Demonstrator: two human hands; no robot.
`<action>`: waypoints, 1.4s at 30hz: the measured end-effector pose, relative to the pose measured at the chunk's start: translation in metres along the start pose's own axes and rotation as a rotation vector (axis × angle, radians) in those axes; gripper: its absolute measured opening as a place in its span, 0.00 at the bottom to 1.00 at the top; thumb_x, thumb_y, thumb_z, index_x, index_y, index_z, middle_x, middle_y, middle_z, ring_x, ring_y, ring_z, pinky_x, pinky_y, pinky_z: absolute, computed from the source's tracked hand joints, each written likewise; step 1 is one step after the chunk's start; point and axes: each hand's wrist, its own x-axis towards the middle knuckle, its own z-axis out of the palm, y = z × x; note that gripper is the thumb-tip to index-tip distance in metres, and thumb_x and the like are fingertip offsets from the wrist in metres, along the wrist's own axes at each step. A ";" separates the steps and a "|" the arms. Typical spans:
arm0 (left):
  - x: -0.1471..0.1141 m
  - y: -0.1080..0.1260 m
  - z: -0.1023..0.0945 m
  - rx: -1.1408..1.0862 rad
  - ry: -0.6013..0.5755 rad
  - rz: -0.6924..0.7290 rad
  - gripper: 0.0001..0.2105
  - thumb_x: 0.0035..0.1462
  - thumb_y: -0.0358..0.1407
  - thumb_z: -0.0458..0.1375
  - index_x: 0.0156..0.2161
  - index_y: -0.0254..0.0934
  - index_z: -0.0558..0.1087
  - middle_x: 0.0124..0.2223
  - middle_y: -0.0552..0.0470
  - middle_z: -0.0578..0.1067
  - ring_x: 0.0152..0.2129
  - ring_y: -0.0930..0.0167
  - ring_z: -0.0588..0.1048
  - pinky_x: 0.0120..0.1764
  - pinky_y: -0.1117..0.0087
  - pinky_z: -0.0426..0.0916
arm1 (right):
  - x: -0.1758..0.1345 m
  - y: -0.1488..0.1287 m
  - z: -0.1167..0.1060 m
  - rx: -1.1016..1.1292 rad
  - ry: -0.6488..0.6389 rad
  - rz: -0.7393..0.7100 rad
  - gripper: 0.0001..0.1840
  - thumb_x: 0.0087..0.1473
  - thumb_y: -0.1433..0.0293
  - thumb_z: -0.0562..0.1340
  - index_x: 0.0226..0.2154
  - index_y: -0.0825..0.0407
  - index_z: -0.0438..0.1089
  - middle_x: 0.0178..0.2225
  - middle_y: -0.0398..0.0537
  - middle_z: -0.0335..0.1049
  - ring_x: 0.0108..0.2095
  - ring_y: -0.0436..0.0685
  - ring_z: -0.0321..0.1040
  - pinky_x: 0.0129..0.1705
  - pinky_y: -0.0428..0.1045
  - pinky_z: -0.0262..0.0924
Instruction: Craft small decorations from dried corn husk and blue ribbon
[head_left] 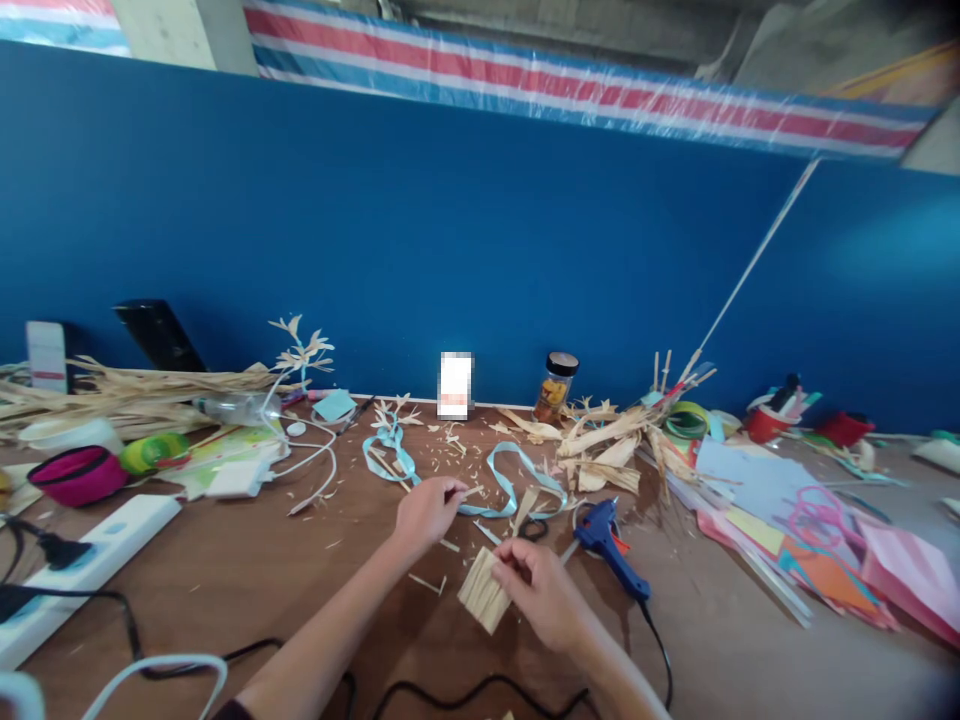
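My right hand [544, 592] grips a roughly square piece of dried husk [484, 592], tan and ribbed, between thumb and fingers above the table. To its left and farther out, my left hand [426, 518] is closed in a pinch, with a thin pale sliver [472, 491] showing at the fingertips. A light blue ribbon [504, 480] curls on the table just beyond both hands. Beside my right hand lies a blue glue gun [611, 545] with an orange trigger. A black loop [534, 529] shows just beyond the right hand, partly hidden.
Husk scraps lie across the brown table [360, 590]. A jar [556, 385] and a propped phone [455, 386] stand at the blue partition [420, 240]. Husk bundles [607, 440] lie right of the jar, coloured papers [757, 490] far right, a power strip [97, 570] left. Black cables cross the front.
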 end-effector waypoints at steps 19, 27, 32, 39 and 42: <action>-0.035 -0.013 -0.029 0.264 -0.144 0.149 0.07 0.49 0.32 0.55 0.29 0.41 0.75 0.32 0.51 0.76 0.33 0.66 0.71 0.37 0.69 0.60 | -0.039 0.003 0.018 0.022 -0.120 0.093 0.09 0.50 0.67 0.55 0.29 0.55 0.69 0.23 0.42 0.66 0.26 0.50 0.61 0.28 0.42 0.53; -0.043 -0.019 -0.012 0.352 -0.158 0.173 0.09 0.54 0.30 0.49 0.28 0.37 0.71 0.32 0.48 0.71 0.33 0.66 0.67 0.38 0.67 0.59 | -0.039 0.008 0.023 -0.016 -0.169 0.100 0.10 0.49 0.65 0.57 0.29 0.55 0.69 0.21 0.42 0.64 0.24 0.49 0.58 0.26 0.42 0.51; -0.039 -0.017 -0.011 0.279 -0.074 0.139 0.11 0.57 0.31 0.45 0.32 0.36 0.70 0.30 0.48 0.72 0.28 0.67 0.68 0.34 0.68 0.60 | -0.044 0.012 0.021 -0.011 -0.171 0.116 0.11 0.49 0.64 0.56 0.30 0.54 0.69 0.22 0.42 0.64 0.24 0.49 0.57 0.25 0.42 0.51; -0.006 -0.008 -0.036 0.083 0.087 0.190 0.16 0.58 0.36 0.44 0.48 0.38 0.68 0.50 0.46 0.70 0.44 0.66 0.68 0.43 0.68 0.61 | -0.045 0.010 0.024 0.008 -0.180 0.172 0.09 0.47 0.66 0.57 0.29 0.55 0.69 0.20 0.41 0.61 0.22 0.48 0.55 0.24 0.42 0.49; -0.008 -0.021 -0.049 0.305 0.068 -0.048 0.13 0.57 0.37 0.46 0.39 0.40 0.73 0.38 0.48 0.75 0.34 0.66 0.71 0.36 0.69 0.62 | -0.044 0.010 0.025 0.010 -0.192 0.179 0.09 0.48 0.67 0.57 0.29 0.55 0.69 0.20 0.41 0.59 0.21 0.48 0.53 0.23 0.42 0.47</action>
